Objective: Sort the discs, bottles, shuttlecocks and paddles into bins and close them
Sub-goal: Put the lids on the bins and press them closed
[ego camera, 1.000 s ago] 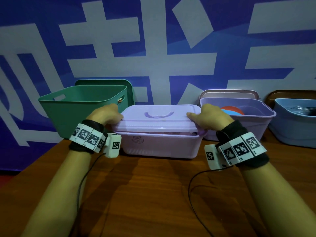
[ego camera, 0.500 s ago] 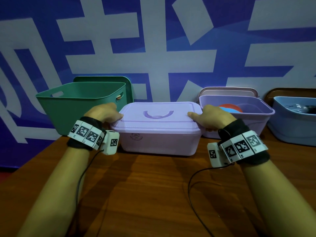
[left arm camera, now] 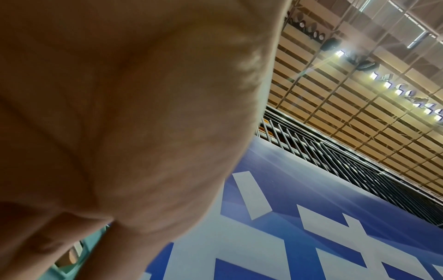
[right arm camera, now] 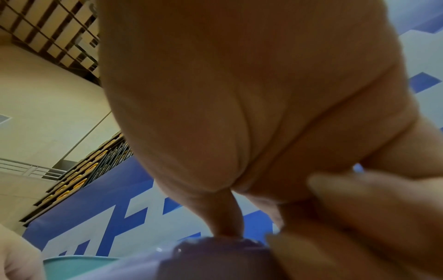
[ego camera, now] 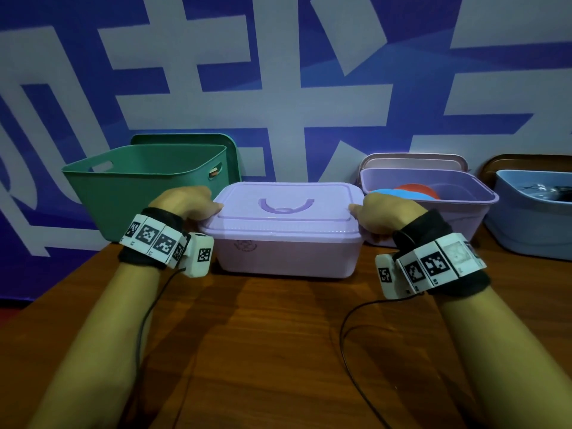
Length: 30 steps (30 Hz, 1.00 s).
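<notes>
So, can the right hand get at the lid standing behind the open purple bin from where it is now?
Probably yes. The right hand grips the closed box just beside the open purple bin, and the lid behind it stands uncovered above the rim.

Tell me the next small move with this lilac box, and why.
Probably let go and reach for the pink lid standing behind the open purple bin. The lilac lid looks level on its box, left hand and right hand gripping its ends; the purple bin holding discs is uncovered.

Probably a sports arena: tiered seating (right arm camera: 69, 181) behind railings (left arm camera: 335, 151), roof floodlights (left arm camera: 383, 81), a large blue banner (ego camera: 278, 88).
</notes>
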### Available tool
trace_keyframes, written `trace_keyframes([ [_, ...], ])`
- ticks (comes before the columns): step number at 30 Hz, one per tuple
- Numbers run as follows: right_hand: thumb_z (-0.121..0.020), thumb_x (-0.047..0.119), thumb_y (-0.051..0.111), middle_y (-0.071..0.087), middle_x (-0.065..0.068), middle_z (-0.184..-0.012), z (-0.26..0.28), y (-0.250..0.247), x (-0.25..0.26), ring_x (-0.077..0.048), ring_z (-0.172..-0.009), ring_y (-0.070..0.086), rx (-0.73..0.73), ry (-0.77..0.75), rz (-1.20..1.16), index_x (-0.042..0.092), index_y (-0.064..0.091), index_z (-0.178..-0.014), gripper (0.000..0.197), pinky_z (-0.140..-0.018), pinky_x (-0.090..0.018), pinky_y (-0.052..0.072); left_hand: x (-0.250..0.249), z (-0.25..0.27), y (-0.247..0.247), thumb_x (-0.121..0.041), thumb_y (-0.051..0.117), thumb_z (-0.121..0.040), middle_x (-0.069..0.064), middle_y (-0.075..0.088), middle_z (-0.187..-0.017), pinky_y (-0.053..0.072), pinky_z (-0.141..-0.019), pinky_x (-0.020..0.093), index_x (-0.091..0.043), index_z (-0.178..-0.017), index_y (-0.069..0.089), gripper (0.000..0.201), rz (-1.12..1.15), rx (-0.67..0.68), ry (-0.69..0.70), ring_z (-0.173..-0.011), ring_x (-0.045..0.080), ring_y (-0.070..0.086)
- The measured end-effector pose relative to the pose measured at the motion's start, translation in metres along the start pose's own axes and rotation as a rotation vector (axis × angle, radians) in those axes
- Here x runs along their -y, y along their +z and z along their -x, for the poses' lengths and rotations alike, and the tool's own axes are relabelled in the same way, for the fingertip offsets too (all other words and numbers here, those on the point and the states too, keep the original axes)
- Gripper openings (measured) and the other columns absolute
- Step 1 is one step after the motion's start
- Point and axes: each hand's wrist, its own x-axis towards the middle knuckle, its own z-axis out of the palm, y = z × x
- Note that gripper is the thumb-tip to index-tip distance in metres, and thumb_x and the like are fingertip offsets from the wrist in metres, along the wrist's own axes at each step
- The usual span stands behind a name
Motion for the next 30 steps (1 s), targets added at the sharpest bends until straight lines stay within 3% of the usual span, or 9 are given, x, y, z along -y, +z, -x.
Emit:
trace_keyframes([
  [4,-0.108,0.032,0.035,0.045,-0.002,-0.068,-0.004,0.001,-0.003,-0.022,-0.075,0.055,-0.019,-0.008,0.041,0.021,0.039,-0.064,0.045,-0.072,-0.029,0.04,0.005,-0.005,0.001,-0.04,0.051,-0.102,0.013,0.067,-0.083,0.06,-0.084,0.043,-0.004,-0.087,0.061,0.04,0.099,0.002,-0.026,-0.077,0.032,0.069],
  [7,-0.104,0.044,0.04,0.058,-0.006,-0.065,-0.012,0.0,-0.011,-0.019,-0.06,0.058,-0.04,-0.013,0.039,0.01,0.055,-0.076,0.047,-0.054,-0.028,0.039,0.005,-0.004,0.001,-0.043,0.053,-0.1,0.015,0.069,-0.091,0.061,-0.085,0.045,-0.004,-0.094,0.061,0.041,0.146,-0.005,-0.039,-0.082,0.032,0.073],
  [12,-0.097,0.05,0.048,0.067,-0.012,-0.082,-0.021,0.004,-0.019,-0.029,-0.074,0.064,-0.112,-0.047,-0.022,0.01,0.056,-0.093,0.041,-0.072,-0.035,0.053,0.012,-0.008,0.001,-0.049,0.053,-0.099,0.015,0.071,-0.096,0.059,-0.09,0.044,-0.002,-0.097,0.062,0.048,0.178,0.026,-0.057,-0.087,0.032,0.072],
  [15,-0.098,0.052,0.048,0.063,-0.012,-0.084,-0.021,0.006,-0.019,-0.031,-0.081,0.064,-0.106,-0.032,-0.081,0.006,0.059,-0.104,0.047,-0.077,-0.037,0.053,0.014,-0.013,0.003,-0.043,0.057,-0.099,0.017,0.071,-0.084,0.059,-0.077,0.04,0.001,-0.09,0.063,0.046,0.275,0.041,-0.03,-0.07,0.03,0.068],
  [18,-0.1,0.044,0.049,0.065,-0.017,-0.097,-0.019,0.007,-0.017,-0.031,-0.081,0.065,-0.084,-0.029,-0.161,0.003,0.054,-0.115,0.044,-0.067,-0.034,0.053,0.016,-0.014,0.003,-0.045,0.061,-0.096,0.012,0.065,-0.075,0.045,-0.061,0.03,-0.002,-0.077,0.063,0.046,0.262,0.007,-0.021,-0.062,0.026,0.057],
  [20,-0.099,0.041,0.052,0.066,-0.016,-0.098,-0.019,0.007,-0.019,-0.032,-0.079,0.069,-0.068,-0.037,-0.25,0.004,0.047,-0.114,0.04,-0.058,-0.036,0.056,0.018,-0.016,0.002,-0.046,0.067,-0.092,0.011,0.062,-0.071,0.038,-0.058,0.028,-0.002,-0.073,0.062,0.048,0.262,-0.025,-0.034,-0.061,0.024,0.052],
  [24,-0.096,0.045,0.055,0.069,-0.014,-0.086,-0.02,0.006,-0.024,-0.028,-0.076,0.069,-0.051,-0.034,-0.323,0.006,0.062,-0.101,0.039,-0.053,-0.031,0.057,0.018,-0.02,0.001,-0.043,0.075,-0.086,0.022,0.073,-0.09,0.043,-0.067,0.035,0.002,-0.083,0.074,0.045,0.257,-0.1,-0.022,-0.07,0.027,0.057],
  [26,-0.097,0.044,0.056,0.066,-0.01,-0.08,-0.019,0.006,-0.025,-0.021,-0.067,0.062,-0.066,-0.041,-0.291,0.008,0.06,-0.093,0.037,-0.046,-0.025,0.046,0.016,-0.02,0.002,-0.041,0.075,-0.086,0.022,0.074,-0.094,0.045,-0.069,0.035,0.001,-0.084,0.076,0.042,0.241,-0.11,-0.009,-0.073,0.028,0.059],
  [30,-0.094,0.045,0.058,0.066,-0.009,-0.079,-0.02,0.004,-0.028,-0.018,-0.065,0.059,-0.081,-0.042,-0.269,0.007,0.063,-0.094,0.039,-0.049,-0.024,0.042,0.013,-0.018,0.002,-0.035,0.076,-0.088,0.013,0.074,-0.091,0.049,-0.074,0.035,-0.003,-0.091,0.078,0.032,0.254,-0.152,0.003,-0.088,0.029,0.067],
])
